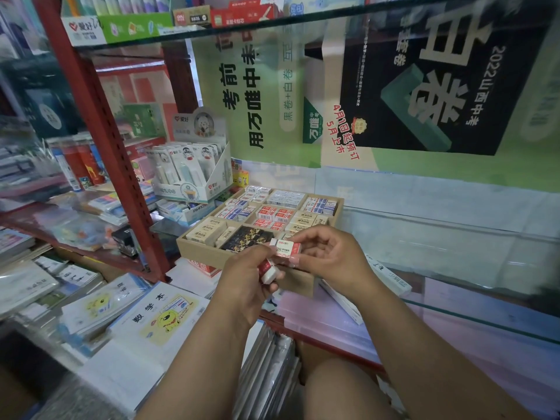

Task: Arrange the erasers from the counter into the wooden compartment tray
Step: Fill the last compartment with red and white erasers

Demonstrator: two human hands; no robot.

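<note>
The wooden compartment tray (200, 250) sits on the counter ahead of me, its sections filled with rows of boxed erasers in white, red, cream and black. My right hand (330, 256) pinches a red-and-white 2B eraser (288, 248) just above the tray's near edge. My left hand (242, 283) is closed around another red-and-white eraser (268, 272), held lower and to the left. Both hands are close together, in front of the tray's near right corner, which they hide.
A red metal shelf post (100, 131) rises left of the tray. A cardboard display box of correction tapes (191, 174) stands behind the tray's left side. Exercise books (151, 319) are stacked at lower left. A glass countertop (454, 268) stretches right, with a long white box (388, 277).
</note>
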